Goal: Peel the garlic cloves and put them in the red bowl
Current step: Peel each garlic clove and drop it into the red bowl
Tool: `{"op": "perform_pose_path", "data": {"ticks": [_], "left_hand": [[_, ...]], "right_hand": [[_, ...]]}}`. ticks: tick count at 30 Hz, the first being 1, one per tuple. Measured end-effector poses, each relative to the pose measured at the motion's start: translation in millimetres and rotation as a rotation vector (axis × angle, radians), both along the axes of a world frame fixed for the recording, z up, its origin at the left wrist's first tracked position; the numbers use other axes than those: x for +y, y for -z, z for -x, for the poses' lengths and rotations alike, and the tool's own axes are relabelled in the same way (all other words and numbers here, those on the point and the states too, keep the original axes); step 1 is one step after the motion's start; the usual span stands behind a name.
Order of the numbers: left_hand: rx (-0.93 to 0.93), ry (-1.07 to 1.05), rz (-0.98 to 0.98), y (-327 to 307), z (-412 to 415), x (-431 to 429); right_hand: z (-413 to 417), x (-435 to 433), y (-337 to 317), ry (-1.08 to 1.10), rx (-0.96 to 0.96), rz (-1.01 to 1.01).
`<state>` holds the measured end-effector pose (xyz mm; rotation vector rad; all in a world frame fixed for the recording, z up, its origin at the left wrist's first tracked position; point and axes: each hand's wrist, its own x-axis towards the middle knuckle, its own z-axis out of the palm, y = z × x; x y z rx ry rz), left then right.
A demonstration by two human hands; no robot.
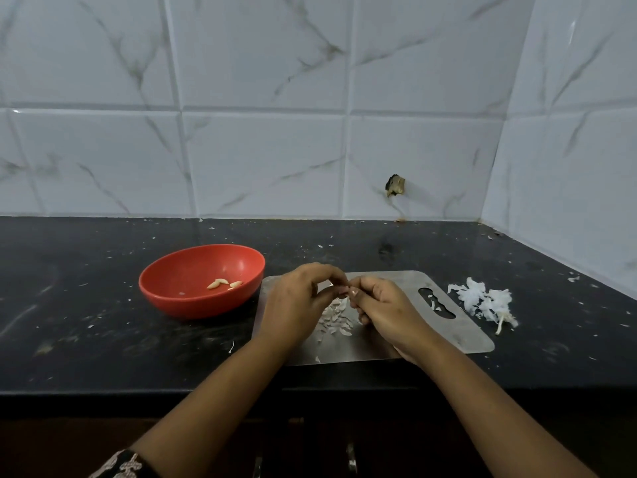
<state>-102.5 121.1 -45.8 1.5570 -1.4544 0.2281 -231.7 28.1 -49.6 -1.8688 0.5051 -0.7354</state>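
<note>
Both my hands are over the steel cutting board (465, 336), a flat, matte grey sheet with rounded corners and a cut-out handle slot. My left hand (296, 298) and right hand (382, 305) meet fingertip to fingertip. The fingers (336, 276) of both are curled in and pinch one small pale piece, probably a garlic clove (340, 288), though it is mostly hidden.

Under my hands a scatter of thin, white, flaky skins (336, 319) lies on the board. The red bowl (165, 288) is round, smooth and plastic-looking. It sits on the worktop (86, 339) just left of the board, with a few peeled cloves (220, 283) inside, cream-coloured, slim and pointed.

To the right of the board is a crumpled heap of papery white garlic husk (482, 300) with a stem bit. The worktop is glossy black stone, speckled with skin flecks. Behind it is a wall of white marble-veined tiles (262, 160), and one tile has a chipped hole (395, 185). A patterned sleeve (127, 465) shows on my left arm.
</note>
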Motion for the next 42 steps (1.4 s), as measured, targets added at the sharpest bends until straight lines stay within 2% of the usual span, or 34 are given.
{"op": "perform_pose_path", "data": {"ticks": [5, 9, 16, 27, 35, 42], "left_hand": [[0.124, 0.068, 0.017, 0, -4, -1], [0.075, 0.048, -0.032, 0, -6, 0], [-0.024, -0.032, -0.069, 0, -7, 2], [-0.100, -0.044, -0.075, 0, -6, 2], [-0.213, -0.024, -0.132, -1, 0, 2], [-0.320, -0.087, -0.208, -5, 8, 5]], "right_hand": [[0, 1, 0, 0.018, -0.006, 0.109], [1, 1, 0, 0.029, 0.026, 0.215], [2, 1, -2, 0.050, 0.062, 0.287], [3, 1, -2, 0.067, 0.091, 0.303], [1, -2, 1, 0.072, 0.024, 0.223], [0, -12, 3, 0.142, -0.136, -0.075]]}}
